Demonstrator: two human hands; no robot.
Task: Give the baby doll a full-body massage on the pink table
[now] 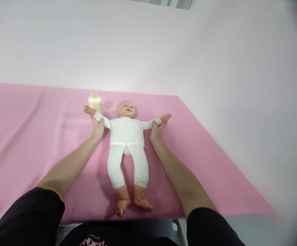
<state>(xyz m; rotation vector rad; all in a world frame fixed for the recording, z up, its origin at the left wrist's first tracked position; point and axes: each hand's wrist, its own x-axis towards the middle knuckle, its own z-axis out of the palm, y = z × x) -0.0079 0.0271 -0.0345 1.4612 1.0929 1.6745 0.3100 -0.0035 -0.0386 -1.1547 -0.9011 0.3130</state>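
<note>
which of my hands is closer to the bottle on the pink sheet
Left. Your left hand grips the doll's arm just below the bottle. Your right hand grips the doll's other arm, on the far side of its body from the bottle.

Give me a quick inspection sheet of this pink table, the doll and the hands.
Surface: pink cloth, lightly creased.
Job's things: baby doll in white clothes, on its back, arms spread.
Clutter: pale bottle beside the doll's raised arm.
Fingers: left hand grips one doll forearm, right hand the other.
Cables: nothing seen.
Surroundings: plain pale wall; black sleeves at the bottom edge.
</note>
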